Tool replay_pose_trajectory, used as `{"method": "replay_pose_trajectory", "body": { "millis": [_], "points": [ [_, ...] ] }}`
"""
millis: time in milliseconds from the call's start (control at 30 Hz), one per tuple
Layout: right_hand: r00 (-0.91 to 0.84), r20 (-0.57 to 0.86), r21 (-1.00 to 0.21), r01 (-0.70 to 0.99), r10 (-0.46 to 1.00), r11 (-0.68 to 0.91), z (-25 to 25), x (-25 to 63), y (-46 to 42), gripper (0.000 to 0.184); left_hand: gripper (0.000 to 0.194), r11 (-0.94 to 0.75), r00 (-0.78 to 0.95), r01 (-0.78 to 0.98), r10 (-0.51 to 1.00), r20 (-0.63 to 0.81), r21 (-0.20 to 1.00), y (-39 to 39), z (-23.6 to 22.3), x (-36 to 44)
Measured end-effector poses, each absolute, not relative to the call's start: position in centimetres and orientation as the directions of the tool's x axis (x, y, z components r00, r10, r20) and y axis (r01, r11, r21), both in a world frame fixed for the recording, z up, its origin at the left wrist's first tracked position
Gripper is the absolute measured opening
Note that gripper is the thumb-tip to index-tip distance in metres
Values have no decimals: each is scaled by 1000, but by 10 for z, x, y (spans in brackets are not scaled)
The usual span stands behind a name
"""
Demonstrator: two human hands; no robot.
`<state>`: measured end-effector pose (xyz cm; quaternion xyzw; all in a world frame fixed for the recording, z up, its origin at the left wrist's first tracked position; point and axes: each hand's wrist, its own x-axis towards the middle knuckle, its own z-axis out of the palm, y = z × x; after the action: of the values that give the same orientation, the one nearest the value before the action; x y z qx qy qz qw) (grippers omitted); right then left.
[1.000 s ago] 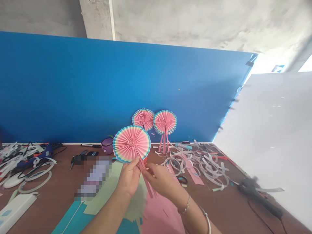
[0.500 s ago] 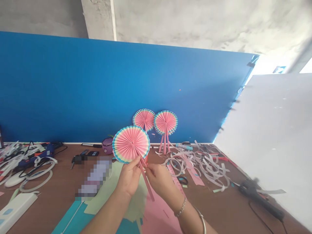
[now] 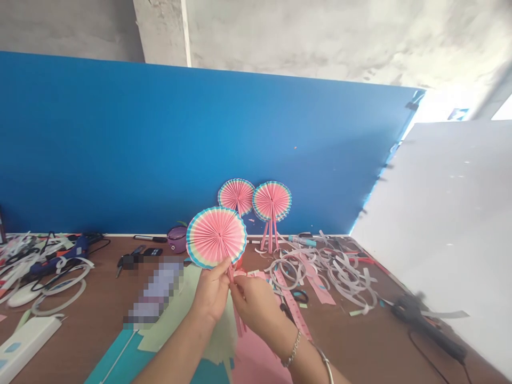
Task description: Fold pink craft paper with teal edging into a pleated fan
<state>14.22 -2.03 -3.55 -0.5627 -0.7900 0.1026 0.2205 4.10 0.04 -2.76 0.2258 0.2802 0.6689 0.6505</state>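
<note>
- Two bare hands worked at the lower middle of the frame: the left hand (image 3: pixel 211 294) and the right hand (image 3: pixel 256 306), close together and touching at the fingertips.
- The left hand's fingers (image 3: pixel 221 271) were curled nearly shut, gripping the base of one round pleated paper fan (image 3: pixel 216 237), which stood upright and slightly tilted above the hand, in front of the blue board.
- The right hand's thumb and forefinger were pinched almost closed on the narrow pink paper sticks (image 3: pixel 231 274) below that fan; its other fingers were loosely bent.
- The held fan was pink card, finely pleated into radiating ridges, with a scalloped rim of blue, cream and green.
- Two more fans stood behind it, near the centre: a left fan (image 3: pixel 236 196) and a right fan (image 3: pixel 272 201), both leaning on the smooth blue board (image 3: pixel 160 144).
- One thin metal bracelet (image 3: pixel 294 349) and one smooth bangle (image 3: pixel 326 368) circled the right wrist.
- Three large paper sheets lay under the hands on the brown tabletop (image 3: pixel 92 298): pink (image 3: pixel 260 365), pale green (image 3: pixel 172 330) and teal (image 3: pixel 120 357).
- Many curled paper offcuts (image 3: pixel 344 272) were heaped at the right; a second tangle (image 3: pixel 32 261) lay at the far left.
- One pixelated patch (image 3: pixel 156 288) hid whatever lay beside the left hand.
</note>
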Motion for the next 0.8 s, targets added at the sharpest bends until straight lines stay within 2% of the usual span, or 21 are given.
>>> {"method": "replay_pose_trajectory", "body": {
  "millis": [200,400,600,700,800],
  "points": [
    [-228,258,-353,882,939,311,-40,142,-15,25,18,-15,-56,-648,998,-28,761,0,-36,40],
    [-205,267,-324,901,942,288,-38,144,-14,24,22,10,-14,-645,1000,-24,764,-2,-37,44],
    [-214,280,-295,909,936,296,-39,143,-14,24,27,65,-32,-642,993,-111,764,-4,-42,48],
    [-222,295,-304,900,929,312,-38,140,-15,26,28,78,-34,-641,991,-129,763,-4,-44,48],
    [-262,279,-368,859,924,355,-33,146,-15,26,29,89,-29,-645,990,-140,759,-4,-41,48]
  ]
}}
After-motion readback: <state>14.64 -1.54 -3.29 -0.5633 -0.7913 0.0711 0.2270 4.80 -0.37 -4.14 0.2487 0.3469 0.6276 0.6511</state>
